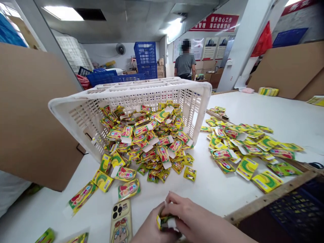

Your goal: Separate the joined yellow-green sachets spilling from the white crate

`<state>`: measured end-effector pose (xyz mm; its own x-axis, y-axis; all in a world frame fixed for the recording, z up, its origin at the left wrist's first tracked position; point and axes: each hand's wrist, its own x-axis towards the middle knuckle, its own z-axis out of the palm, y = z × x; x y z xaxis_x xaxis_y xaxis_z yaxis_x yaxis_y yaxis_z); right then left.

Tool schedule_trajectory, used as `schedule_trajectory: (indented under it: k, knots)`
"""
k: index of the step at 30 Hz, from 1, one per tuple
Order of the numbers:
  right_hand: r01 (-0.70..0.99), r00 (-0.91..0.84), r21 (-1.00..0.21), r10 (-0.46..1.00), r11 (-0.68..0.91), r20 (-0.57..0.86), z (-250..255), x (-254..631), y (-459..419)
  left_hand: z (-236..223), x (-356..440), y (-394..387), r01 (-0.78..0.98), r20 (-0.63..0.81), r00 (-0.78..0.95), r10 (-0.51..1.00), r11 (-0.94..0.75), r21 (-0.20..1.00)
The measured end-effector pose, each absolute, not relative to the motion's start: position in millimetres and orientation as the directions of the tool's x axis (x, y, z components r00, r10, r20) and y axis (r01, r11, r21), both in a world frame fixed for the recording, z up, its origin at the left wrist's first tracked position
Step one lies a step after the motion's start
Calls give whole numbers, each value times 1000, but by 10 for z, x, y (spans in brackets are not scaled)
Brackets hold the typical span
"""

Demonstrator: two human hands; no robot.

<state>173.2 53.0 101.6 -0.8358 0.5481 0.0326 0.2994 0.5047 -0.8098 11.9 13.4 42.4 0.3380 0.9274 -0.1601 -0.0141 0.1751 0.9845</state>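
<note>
At the bottom of the head view, my left hand [151, 225] is closed around a small yellow-and-green carton [160, 221] with a white flap showing. My right hand [188, 213] comes over it from the right, its fingers curled and pressed at the carton's open end. Whether a sachet sits between those fingers is hidden. Beyond my hands, a white plastic crate [194, 88] lies on its side, and printed cartons [149, 135] spill out of it, many with open flaps. Small sachets [189, 173] lie at the front of that heap.
A phone in a patterned case [120, 221] lies left of my hands. Another pile of cartons [246, 167] is at the right, by the table's wooden edge [273, 197]. A blue crate [298, 209] stands below that edge. Cardboard [32, 118] leans at the left. A person [185, 62] stands farther back.
</note>
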Motion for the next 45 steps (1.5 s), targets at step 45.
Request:
schedule_trajectory:
  k: [45]
  knots:
    - [464, -684, -670, 715, 579, 144, 562, 1555, 910, 149, -229, 335, -86, -165, -60, 984, 160, 983]
